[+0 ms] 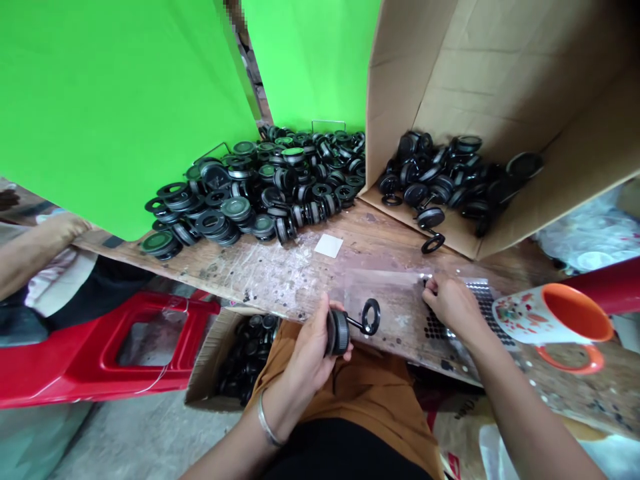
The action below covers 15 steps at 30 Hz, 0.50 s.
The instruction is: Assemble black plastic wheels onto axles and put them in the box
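Note:
My left hand (313,343) is wrapped round a black round part with a ribbed rim (339,332), held over the table's front edge. A short arm ending in a flat black ring (371,317) sticks out of it to the right. My right hand (453,307) has its fingers pinched together at a clear sheet of small black dots (483,293) lying on the table. Whatever is between those fingertips is too small to make out. A white square (329,245) lies flat beyond my left hand.
Many similar black parts (237,208) are heaped at the back of the wooden table (235,270). An upended carton (415,67) holds more. An orange-and-white mug (530,313) lies at right. Below left are a red stool (185,347) and another carton (200,383); a person's arm (40,247) shows at far left.

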Each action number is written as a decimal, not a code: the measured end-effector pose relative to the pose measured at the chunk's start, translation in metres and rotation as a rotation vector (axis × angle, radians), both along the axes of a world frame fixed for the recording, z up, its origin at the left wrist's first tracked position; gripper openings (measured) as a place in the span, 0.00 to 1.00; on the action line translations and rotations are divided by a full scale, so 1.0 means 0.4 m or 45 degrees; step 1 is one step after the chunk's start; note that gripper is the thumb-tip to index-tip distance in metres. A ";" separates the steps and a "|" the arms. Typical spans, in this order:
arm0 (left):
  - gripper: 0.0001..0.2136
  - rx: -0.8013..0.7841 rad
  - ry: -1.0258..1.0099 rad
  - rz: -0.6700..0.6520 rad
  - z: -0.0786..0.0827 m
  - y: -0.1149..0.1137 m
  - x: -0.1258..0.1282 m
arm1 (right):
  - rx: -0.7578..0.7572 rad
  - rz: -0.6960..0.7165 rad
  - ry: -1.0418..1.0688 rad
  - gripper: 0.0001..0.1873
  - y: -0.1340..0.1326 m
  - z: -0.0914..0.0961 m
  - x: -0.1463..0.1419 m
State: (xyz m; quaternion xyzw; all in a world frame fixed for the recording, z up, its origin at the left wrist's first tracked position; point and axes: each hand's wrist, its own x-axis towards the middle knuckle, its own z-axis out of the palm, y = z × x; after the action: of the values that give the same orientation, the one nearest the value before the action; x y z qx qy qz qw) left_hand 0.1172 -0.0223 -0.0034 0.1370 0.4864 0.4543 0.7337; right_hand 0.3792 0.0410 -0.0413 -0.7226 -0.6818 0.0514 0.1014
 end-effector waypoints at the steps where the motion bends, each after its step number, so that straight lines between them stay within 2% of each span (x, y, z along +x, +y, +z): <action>1: 0.20 0.021 0.022 0.018 0.001 -0.001 0.001 | 0.003 -0.004 -0.017 0.04 -0.001 0.002 -0.002; 3: 0.21 0.067 0.073 0.056 0.006 -0.005 0.003 | 0.052 -0.012 -0.042 0.04 -0.011 0.009 -0.014; 5: 0.21 0.118 0.119 0.096 0.011 -0.008 0.004 | 0.203 0.049 0.030 0.04 -0.033 0.024 -0.043; 9: 0.20 0.193 0.180 0.131 0.022 -0.012 0.006 | 0.544 0.450 0.437 0.03 -0.104 0.079 -0.148; 12: 0.20 0.218 0.227 0.138 0.026 -0.012 0.009 | 0.582 0.624 0.513 0.04 -0.144 0.105 -0.226; 15: 0.20 0.231 0.260 0.127 0.027 -0.013 0.009 | 0.553 0.646 0.494 0.06 -0.154 0.099 -0.265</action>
State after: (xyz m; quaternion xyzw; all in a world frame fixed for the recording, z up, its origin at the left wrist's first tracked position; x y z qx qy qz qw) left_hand 0.1207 -0.0274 0.0074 0.2239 0.5217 0.5159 0.6415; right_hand 0.2733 -0.0207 -0.0015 -0.4695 -0.8021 0.0649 0.3632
